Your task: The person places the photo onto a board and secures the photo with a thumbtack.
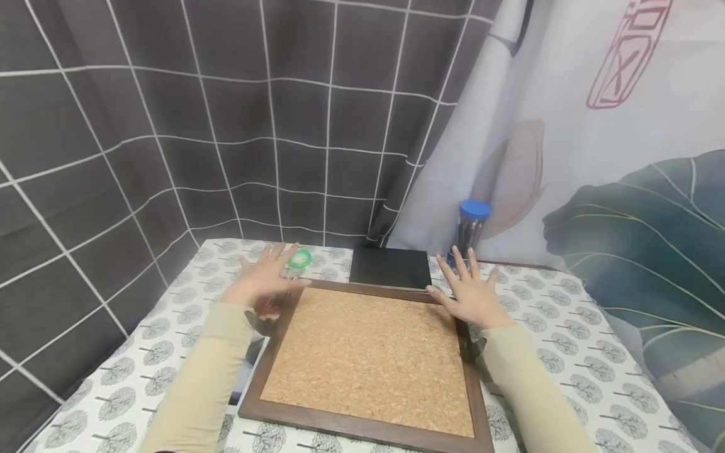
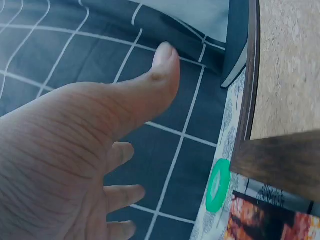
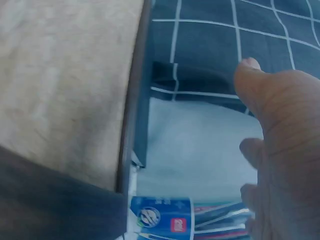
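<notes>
A cork board (image 1: 374, 352) in a dark wooden frame lies on the table in front of me. My left hand (image 1: 263, 277) is held over its far left corner, fingers spread and holding nothing. Over the far right corner is my right hand (image 1: 470, 292), its fingers likewise spread with nothing in them. In the left wrist view, the thumb (image 2: 165, 65) stands out apart from the other fingers. The right wrist view shows that hand (image 3: 290, 150) to the side of the frame's dark edge (image 3: 132, 100).
Behind the board lie a green ring-shaped roll (image 1: 300, 258) and a flat black box (image 1: 391, 267). A clear tub of pens with a blue lid (image 1: 474, 209) stands at back right. Colourful printed items (image 2: 265, 220) lie by the left edge. Curtains hang behind the tree-patterned tablecloth (image 1: 187, 314).
</notes>
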A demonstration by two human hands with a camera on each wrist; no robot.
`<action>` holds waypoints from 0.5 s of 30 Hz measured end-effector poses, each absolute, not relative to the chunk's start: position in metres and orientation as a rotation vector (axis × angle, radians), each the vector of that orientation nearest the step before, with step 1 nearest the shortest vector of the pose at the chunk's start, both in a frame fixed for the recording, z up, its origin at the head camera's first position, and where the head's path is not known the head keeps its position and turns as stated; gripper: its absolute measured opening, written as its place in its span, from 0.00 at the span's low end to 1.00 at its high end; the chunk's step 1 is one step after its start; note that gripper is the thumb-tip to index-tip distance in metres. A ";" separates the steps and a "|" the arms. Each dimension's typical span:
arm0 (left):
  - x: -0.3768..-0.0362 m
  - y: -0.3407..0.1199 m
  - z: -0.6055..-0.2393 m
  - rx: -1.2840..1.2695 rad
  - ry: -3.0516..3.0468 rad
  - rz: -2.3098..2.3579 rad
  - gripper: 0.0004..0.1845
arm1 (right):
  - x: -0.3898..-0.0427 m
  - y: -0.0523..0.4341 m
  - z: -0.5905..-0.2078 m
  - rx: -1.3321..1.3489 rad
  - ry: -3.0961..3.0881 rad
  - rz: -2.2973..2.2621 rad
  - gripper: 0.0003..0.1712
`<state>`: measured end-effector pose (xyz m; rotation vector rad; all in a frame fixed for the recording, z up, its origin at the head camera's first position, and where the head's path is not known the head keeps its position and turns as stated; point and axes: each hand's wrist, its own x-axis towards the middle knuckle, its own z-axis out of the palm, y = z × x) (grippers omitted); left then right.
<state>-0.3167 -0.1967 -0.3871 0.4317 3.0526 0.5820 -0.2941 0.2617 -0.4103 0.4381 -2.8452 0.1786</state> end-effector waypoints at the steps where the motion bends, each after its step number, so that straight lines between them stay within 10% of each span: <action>1: -0.318 -0.199 -0.388 0.439 3.042 0.614 0.53 | -0.295 0.264 -0.409 0.455 -2.834 0.214 0.45; 15: -0.336 -0.254 -0.414 0.309 2.926 0.745 0.34 | -0.304 0.369 -0.416 0.490 -3.095 0.782 0.12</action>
